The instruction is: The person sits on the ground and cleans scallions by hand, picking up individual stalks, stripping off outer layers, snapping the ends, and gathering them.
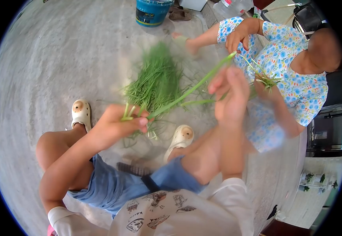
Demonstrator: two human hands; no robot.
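My left hand (120, 122) is closed round several green stalks, their pale cut ends poking up between the fingers. From it a long green stalk (190, 91) slants up to the right, its pale tip above my right hand. My right hand (232, 92) is raised with curled fingers, blurred by motion; whether it grips a stalk is unclear. Beyond my hands a heap of thin green stalks (155, 80) lies on the concrete floor. At the right, another person's hand holds a small bunch of stalks (268, 81).
A person in a flowered outfit (310, 92) sits at the right, one bare leg reaching toward the heap. A blue bucket (151, 13) stands at the top, beside brown shoes (179, 15). My feet wear cream clogs (81, 113). Black furniture (326, 131) stands far right.
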